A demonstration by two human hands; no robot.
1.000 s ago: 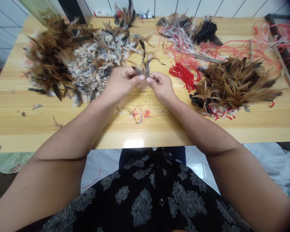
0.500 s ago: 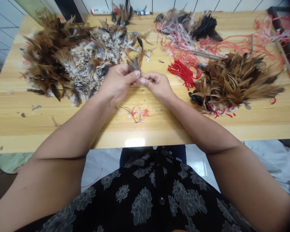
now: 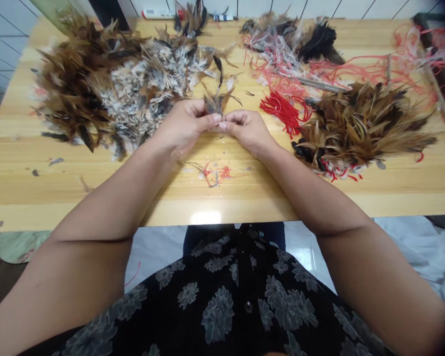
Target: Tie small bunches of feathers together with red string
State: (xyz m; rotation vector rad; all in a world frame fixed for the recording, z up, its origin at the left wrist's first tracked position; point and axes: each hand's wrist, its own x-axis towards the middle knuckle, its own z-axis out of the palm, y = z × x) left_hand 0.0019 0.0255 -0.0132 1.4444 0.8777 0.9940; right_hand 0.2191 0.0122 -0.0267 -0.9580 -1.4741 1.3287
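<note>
My left hand [image 3: 187, 126] and my right hand [image 3: 246, 129] meet over the middle of the wooden table [image 3: 59, 183], fingertips touching. Both pinch the base of a small bunch of brown and grey feathers [image 3: 215, 101] that fans up and away from me. A big heap of loose brown, grey and white feathers [image 3: 118, 84] lies just left of my left hand. To the right of my right hand lie a bundle of red strings [image 3: 284, 111] and a pile of tied brown feathers [image 3: 359, 126].
Tangled pink and white string [image 3: 282, 59] and dark feathers [image 3: 319, 39] cover the far right of the table. Red string scraps [image 3: 215, 174] lie below my hands. Thin sticks [image 3: 439, 99] run along the right edge. Markers [image 3: 159, 14] lie at the back edge.
The feather bunch was lifted, bunched tighter and turned more upright between my fingertips. My hands stayed together at the table's middle, shifting only slightly.
</note>
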